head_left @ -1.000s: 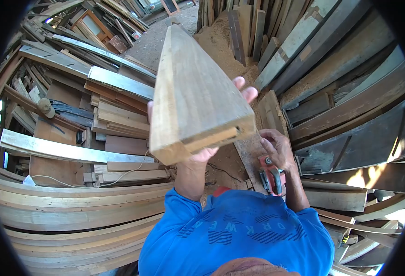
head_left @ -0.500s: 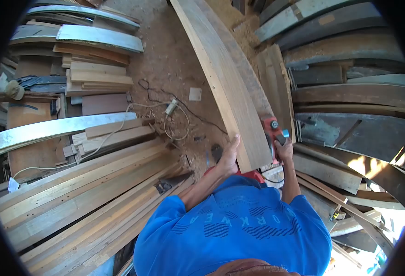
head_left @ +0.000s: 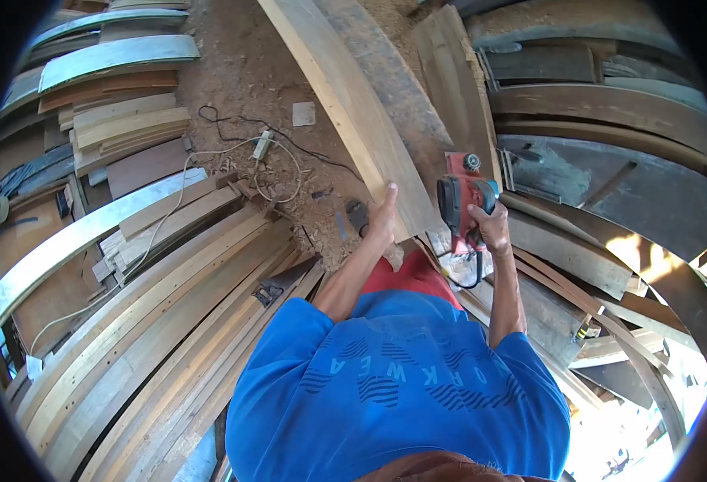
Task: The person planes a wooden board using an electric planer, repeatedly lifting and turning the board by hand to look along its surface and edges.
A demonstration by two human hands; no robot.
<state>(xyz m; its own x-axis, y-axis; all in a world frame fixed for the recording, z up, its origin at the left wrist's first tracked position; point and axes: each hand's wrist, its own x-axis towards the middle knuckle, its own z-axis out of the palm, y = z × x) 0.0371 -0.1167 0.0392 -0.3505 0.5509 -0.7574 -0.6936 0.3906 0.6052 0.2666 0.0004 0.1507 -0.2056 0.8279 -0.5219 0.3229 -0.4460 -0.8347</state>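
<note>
Plank [head_left: 345, 96] of pale, smooth-planed wood, long and flat, lies sloping away over the sawdust-strewn dirt floor [head_left: 249, 80], its near end just ahead of the person. The left hand [head_left: 384, 215] grips that near end at its left edge, arm stretched forward. The right hand [head_left: 490, 226] is closed around the handle of a red power sander [head_left: 462, 193] with a black body, held just right of the plank. Both hands are near each other, apart.
</note>
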